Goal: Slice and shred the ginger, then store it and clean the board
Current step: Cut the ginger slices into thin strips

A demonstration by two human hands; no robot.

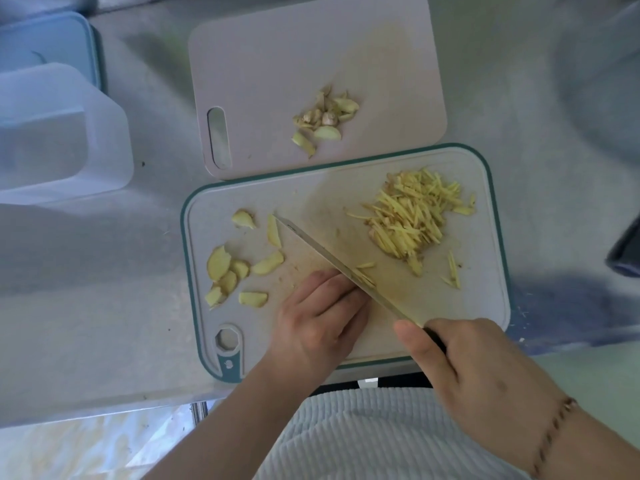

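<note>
Right hand gripping knife, ginger (thin slices) under left fingertips

Bare desk lay open to the left of the teal-edged board. On it the knife slanted across the middle, parting ginger slices from the shred pile. The pink board blocked the far side, touching it, with free surface around its scraps. Clear tubs crowded the far-left corner.

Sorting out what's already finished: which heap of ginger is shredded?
The heap of thin strips on the teal-rimmed board, right of the knife; other heaps are slices or trimmings.
</note>
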